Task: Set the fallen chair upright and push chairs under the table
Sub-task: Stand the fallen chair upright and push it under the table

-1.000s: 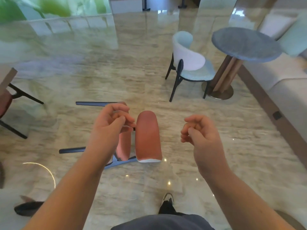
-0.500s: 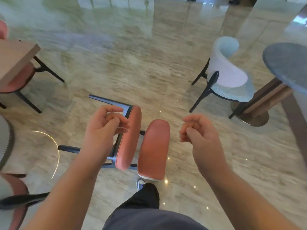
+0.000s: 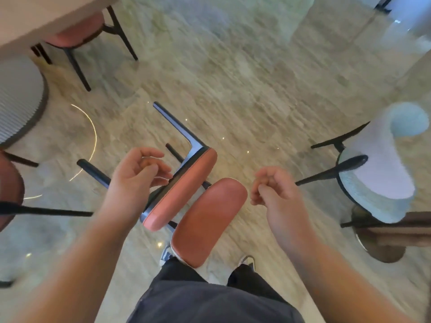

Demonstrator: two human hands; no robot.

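Shoes (image 3: 247,261) and dark trousers (image 3: 210,297) fill the bottom edge, closer under me than 0.5 s ago, with the view tipped further down. Both hands hold nothing: my left hand (image 3: 137,180) is half curled, its fingertips just beside the fallen chair's (image 3: 186,190) seat edge; my right hand (image 3: 272,190) is loosely curled, just right of the pink backrest. That chair lies on its side on the marble floor (image 3: 256,78). Farther off, a pink chair (image 3: 79,36) sits under the wooden table (image 3: 42,17), upper left; a white armchair (image 3: 382,164) stands right.
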